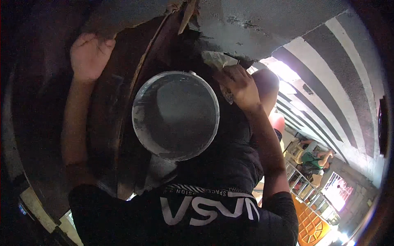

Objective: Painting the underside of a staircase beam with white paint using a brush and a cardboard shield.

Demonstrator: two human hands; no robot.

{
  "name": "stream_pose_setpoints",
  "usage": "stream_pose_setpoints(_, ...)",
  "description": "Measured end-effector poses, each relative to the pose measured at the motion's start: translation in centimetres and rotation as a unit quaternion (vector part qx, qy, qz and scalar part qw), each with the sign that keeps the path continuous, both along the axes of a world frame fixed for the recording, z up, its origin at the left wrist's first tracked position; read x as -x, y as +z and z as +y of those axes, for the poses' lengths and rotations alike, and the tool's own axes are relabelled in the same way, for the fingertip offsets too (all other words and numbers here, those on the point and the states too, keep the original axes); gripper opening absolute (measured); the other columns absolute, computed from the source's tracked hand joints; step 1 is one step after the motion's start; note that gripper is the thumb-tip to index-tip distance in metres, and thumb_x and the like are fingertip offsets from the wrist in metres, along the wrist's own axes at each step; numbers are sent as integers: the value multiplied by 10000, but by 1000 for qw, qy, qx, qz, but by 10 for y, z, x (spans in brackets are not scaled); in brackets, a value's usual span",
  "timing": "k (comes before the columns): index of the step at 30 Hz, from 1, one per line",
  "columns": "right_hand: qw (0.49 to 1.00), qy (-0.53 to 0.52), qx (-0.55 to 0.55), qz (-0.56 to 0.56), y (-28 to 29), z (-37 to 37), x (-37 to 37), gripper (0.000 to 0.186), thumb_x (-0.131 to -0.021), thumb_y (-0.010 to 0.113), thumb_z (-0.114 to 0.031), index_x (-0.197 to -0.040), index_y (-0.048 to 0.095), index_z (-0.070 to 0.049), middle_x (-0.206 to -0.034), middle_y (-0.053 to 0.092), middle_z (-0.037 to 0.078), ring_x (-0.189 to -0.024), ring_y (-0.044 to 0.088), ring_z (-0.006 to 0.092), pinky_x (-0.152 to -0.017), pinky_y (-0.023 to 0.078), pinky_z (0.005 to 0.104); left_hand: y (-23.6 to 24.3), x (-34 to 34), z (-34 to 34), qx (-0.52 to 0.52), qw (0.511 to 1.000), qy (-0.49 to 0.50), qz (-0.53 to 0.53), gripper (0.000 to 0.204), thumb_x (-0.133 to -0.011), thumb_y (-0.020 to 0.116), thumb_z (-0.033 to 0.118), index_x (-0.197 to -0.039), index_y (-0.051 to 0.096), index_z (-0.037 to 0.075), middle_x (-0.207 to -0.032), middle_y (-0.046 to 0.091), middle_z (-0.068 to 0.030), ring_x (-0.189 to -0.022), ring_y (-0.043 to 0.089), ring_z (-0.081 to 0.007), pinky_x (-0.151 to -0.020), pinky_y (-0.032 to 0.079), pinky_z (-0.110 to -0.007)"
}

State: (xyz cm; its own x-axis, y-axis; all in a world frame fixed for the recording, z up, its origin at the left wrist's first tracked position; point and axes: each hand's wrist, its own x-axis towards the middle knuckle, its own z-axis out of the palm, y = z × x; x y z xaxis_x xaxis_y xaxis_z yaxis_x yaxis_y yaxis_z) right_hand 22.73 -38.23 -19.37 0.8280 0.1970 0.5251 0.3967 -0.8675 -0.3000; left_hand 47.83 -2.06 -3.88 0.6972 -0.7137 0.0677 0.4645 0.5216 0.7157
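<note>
A round bucket (212, 98) with a pale, grey-smeared rim stands in front of my body, its inside coated or filled with grey material. My left hand (91, 57) is raised at the far left, fingers curled against the ragged lower edge of a grey-coated panel (262, 24). To the right of the bucket, my right hand (242, 84) is closed. A thin, pale, partly see-through piece (215, 59) shows just beyond its fingers, and a greyish tip (227, 95) pokes out beneath. What exactly the right hand holds is unclear in the shadow.
Along the left runs a dark brown curved board (141, 67) with a worn edge. A splintered wood strip (187, 16) hangs at the top. Black-and-white stripes cover the surface at right (344, 49). Farther off are another person (316, 158), a metal railing (301, 180) and an orange panel (310, 225).
</note>
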Motion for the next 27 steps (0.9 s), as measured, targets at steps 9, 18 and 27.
stream_pose_setpoints(9, 995, -64, -53, 60, 22, 5, 8, 376, -816, 662, -79, -1185, 691, -147, -1057, 614, 92, -1033, 611, 309, -896, 537, 438, 1, -2, -3, 44, 994, -88, -38, 439, -952, 466, 101, -1371, 520, -16, -1359, 594, -166, -1197, 580, -316, -907, 479, -438)
stream_pose_setpoints(18, 991, -60, -113, 47, 43, 28, 2, 423, -771, 675, -31, -1178, 704, -142, -1053, 618, 113, -1050, 607, 331, -921, 526, 450, 0, -5, 2, 28, 997, -70, -13, 413, -954, 503, 75, -1347, 546, -43, -1337, 603, -198, -1133, 598, -333, -948, 513, -416)
stream_pose_setpoints(27, 985, -112, -90, 93, 44, 20, -7, 431, -763, 672, 45, -1170, 706, -93, -1151, 641, 151, -1146, 599, 356, -966, 503, 460, -5, -8, 1, 55, 994, -82, -46, 400, -994, 466, 118, -1358, 539, -31, -1345, 611, -196, -1149, 610, -335, -948, 527, -419)
